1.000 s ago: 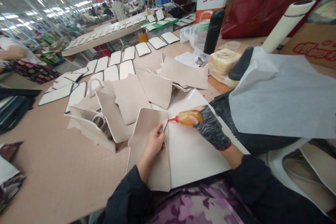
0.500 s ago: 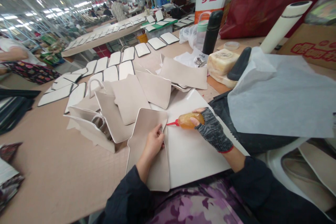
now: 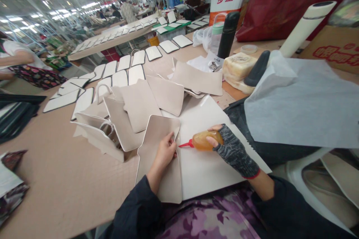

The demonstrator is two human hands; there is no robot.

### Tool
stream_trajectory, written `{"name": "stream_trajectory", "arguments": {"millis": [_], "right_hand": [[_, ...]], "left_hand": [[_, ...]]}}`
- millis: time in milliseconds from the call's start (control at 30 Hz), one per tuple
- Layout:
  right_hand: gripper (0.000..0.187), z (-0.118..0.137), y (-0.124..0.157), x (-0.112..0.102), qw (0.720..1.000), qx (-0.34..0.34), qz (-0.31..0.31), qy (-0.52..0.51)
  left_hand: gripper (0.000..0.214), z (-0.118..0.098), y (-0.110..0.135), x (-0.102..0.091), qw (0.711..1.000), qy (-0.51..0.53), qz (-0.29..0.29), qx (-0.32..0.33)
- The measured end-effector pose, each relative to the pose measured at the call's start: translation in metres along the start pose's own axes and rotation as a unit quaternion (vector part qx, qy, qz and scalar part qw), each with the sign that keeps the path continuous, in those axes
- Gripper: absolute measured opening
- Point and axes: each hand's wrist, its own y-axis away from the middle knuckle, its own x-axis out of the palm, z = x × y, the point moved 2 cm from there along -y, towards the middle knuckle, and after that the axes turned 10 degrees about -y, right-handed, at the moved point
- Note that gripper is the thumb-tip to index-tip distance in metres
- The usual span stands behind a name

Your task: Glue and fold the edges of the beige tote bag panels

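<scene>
My left hand (image 3: 166, 150), bare and closed, grips the right edge of a beige bag panel (image 3: 151, 168) that lies partly on a large white board (image 3: 207, 175). In my right hand (image 3: 226, 143), which wears a grey fingerless glove with a red cuff, is a squeeze bottle (image 3: 206, 140) of amber liquid. It is held on its side, and its red nozzle (image 3: 186, 144) points left at the panel's edge, close to my left fingers. Whether the tip touches the edge I cannot tell. Folded beige bag pieces (image 3: 140, 106) lie beyond the panel.
White dark-edged panels (image 3: 136, 74) line the table's far side. A black bottle (image 3: 228, 34), a yellowish block (image 3: 238, 63), a cream flask (image 3: 307, 28) and white paper (image 3: 303, 104) sit at the right. A person (image 3: 22, 58) stands at far left.
My right hand has brought the squeeze bottle toward me, so its nozzle points lower along the panel's edge. My left hand keeps its grip on the panel in nearly the same place.
</scene>
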Motion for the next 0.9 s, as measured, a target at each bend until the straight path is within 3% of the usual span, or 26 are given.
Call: {"name": "stream_trajectory", "arguments": {"millis": [633, 900], "right_hand": [[0.018, 0.008, 0.051, -0.006, 0.993, 0.1, 0.05, -0.023], [0.02, 0.011, 0.056, -0.007, 0.989, 0.128, 0.058, -0.048]], "left_hand": [[0.052, 0.004, 0.0, 0.002, 1.0, 0.02, 0.002, 0.003], [0.05, 0.004, 0.001, 0.003, 1.0, 0.014, -0.004, 0.014]]}}
